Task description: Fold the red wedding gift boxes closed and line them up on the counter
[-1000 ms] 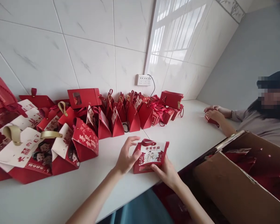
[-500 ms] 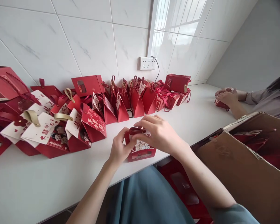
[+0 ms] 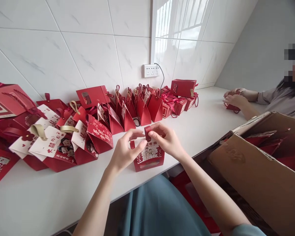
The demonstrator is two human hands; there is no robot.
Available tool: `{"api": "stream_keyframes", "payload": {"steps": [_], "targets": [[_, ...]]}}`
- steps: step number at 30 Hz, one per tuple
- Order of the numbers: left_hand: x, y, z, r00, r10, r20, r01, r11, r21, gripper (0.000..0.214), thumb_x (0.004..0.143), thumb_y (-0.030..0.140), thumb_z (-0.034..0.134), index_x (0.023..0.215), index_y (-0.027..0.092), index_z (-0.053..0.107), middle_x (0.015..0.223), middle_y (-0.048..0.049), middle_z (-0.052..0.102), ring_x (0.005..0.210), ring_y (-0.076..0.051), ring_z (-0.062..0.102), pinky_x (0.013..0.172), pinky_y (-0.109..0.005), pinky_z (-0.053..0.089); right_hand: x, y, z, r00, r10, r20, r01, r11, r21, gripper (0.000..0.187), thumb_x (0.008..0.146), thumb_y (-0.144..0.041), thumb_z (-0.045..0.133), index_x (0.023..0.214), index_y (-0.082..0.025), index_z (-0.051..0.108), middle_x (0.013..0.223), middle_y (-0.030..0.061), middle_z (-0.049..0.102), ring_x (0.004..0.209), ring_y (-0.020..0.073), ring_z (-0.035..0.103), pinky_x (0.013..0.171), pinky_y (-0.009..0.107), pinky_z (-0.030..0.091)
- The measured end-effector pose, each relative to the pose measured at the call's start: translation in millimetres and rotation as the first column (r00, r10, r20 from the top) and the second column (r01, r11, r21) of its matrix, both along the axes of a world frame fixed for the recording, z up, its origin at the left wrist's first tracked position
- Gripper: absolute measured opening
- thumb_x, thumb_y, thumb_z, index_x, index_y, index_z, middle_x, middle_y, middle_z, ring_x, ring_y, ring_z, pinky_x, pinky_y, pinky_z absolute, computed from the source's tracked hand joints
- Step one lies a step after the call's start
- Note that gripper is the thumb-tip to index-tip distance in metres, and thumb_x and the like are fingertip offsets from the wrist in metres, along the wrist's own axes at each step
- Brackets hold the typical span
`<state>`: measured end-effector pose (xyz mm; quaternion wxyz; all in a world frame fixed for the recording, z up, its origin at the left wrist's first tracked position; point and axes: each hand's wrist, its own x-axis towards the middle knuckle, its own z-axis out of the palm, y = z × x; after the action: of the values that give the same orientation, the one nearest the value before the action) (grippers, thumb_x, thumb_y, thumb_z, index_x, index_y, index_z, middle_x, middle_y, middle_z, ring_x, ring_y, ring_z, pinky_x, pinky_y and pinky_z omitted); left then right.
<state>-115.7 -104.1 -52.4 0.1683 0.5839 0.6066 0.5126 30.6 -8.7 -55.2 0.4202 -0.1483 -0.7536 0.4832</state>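
Observation:
A small red gift box (image 3: 149, 164) with a white printed front panel and a clear window stands upright at the counter's front edge. From its top rises a dark red ribbon loop (image 3: 147, 131), pinched between the thumb and fingers of my right hand (image 3: 166, 139). My left hand (image 3: 126, 147) curves around the box's upper left side, its thumb against the front near the ribbon's base and its fingers behind. Part of the box top is hidden by my fingers.
Several red and white gift boxes (image 3: 61, 147) crowd the white counter (image 3: 88, 186) along the wall. A cardboard carton (image 3: 255, 170) with red packets stands at the right. Beyond it, another person's hands (image 3: 238, 98) hold a red box. A power strip (image 3: 151, 70) is on the wall.
The box's top has come together and its ribbon loop now stands up in my right hand. My left hand has shifted up along the box. The view has turned slightly.

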Motion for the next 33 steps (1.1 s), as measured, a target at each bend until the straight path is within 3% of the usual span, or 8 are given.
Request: {"api": "stream_keyframes", "payload": {"steps": [2,4,10,16,22,27,31,33], "targets": [[3.6,2.4,8.7,1.000,0.007,-0.014,-0.006,1.000,0.025,0.031,0.079,0.040,0.065,0.100,0.018,0.062,0.100,-0.0047,0.069,0.096,-0.020,0.065,0.085,-0.028,0.053,6.9,-3.4,-1.5,0.999,-0.035,0.029,0.031,0.993,0.112,0.021,0.088,-0.038,0.058,0.096,-0.019,0.062,0.092,0.0046,0.069,0.083,0.0155,0.065,0.070,0.028,0.051],[8.3,5.7,11.4,0.999,0.026,-0.024,-0.025,0.999,0.029,0.025,0.081,0.040,0.064,0.092,0.018,0.064,0.091,-0.0029,0.070,0.086,-0.018,0.067,0.078,-0.026,0.054,12.5,-5.5,-3.9,0.993,-0.103,0.059,0.087,0.971,0.223,0.016,0.088,-0.031,0.057,0.097,-0.020,0.063,0.093,0.0041,0.067,0.083,0.0154,0.063,0.071,0.028,0.050],[19.0,15.2,-4.8,0.984,0.119,0.133,-0.131,0.987,0.089,0.032,0.081,0.047,0.065,0.077,0.016,0.064,0.066,-0.0014,0.068,0.060,-0.015,0.066,0.052,-0.018,0.049,8.7,-5.9,-17.4,0.972,-0.233,0.025,0.212,0.919,0.333,0.010,0.089,-0.023,0.052,0.089,-0.021,0.061,0.080,0.0016,0.061,0.065,0.0127,0.055,0.059,0.026,0.045],[25.6,19.6,-13.1,0.954,0.292,0.071,-0.301,0.926,0.230,0.036,0.081,0.051,0.064,0.072,0.016,0.068,0.062,-0.0016,0.068,0.055,-0.013,0.063,0.052,-0.018,0.049,-1.2,-5.1,-25.5,0.956,-0.285,-0.068,0.291,0.896,0.335,0.007,0.087,-0.022,0.052,0.083,-0.021,0.058,0.073,0.0006,0.055,0.061,0.0129,0.051,0.055,0.026,0.042],[27.0,22.1,-16.3,0.934,0.358,0.011,-0.343,0.886,0.311,0.032,0.083,0.045,0.064,0.072,0.017,0.070,0.064,-0.0006,0.070,0.055,-0.011,0.063,0.053,-0.016,0.048,-4.0,-4.2,-27.8,0.958,-0.259,-0.123,0.286,0.899,0.333,0.006,0.087,-0.026,0.055,0.084,-0.021,0.057,0.072,0.0001,0.054,0.061,0.0128,0.050,0.054,0.026,0.042],[27.8,24.4,-18.0,0.923,0.384,-0.009,-0.352,0.854,0.382,0.031,0.085,0.044,0.063,0.073,0.016,0.071,0.066,-0.0014,0.070,0.055,-0.011,0.063,0.054,-0.016,0.048,-7.0,-7.4,-27.8,0.942,-0.315,-0.113,0.334,0.904,0.266,0.008,0.085,-0.024,0.055,0.078,-0.021,0.056,0.071,0.0000,0.055,0.061,0.0131,0.052,0.057,0.027,0.044],[22.8,21.8,-17.0,0.945,0.327,0.008,-0.313,0.898,0.310,0.034,0.085,0.047,0.061,0.071,0.015,0.067,0.060,-0.0005,0.066,0.050,-0.009,0.059,0.048,-0.016,0.045,-8.4,-9.4,-25.9,0.942,-0.323,-0.092,0.336,0.914,0.227,0.008,0.084,-0.023,0.055,0.076,-0.021,0.056,0.072,-0.0003,0.057,0.061,0.0128,0.053,0.058,0.026,0.044],[17.5,18.2,-16.6,0.968,0.250,0.029,-0.248,0.926,0.284,0.033,0.085,0.048,0.060,0.080,0.016,0.066,0.066,-0.0012,0.067,0.057,-0.011,0.062,0.052,-0.016,0.048,-8.4,-9.9,-24.7,0.942,-0.323,-0.089,0.335,0.914,0.230,0.009,0.084,-0.023,0.055,0.076,-0.021,0.056,0.071,-0.0004,0.057,0.061,0.0126,0.053,0.058,0.025,0.044]]}}
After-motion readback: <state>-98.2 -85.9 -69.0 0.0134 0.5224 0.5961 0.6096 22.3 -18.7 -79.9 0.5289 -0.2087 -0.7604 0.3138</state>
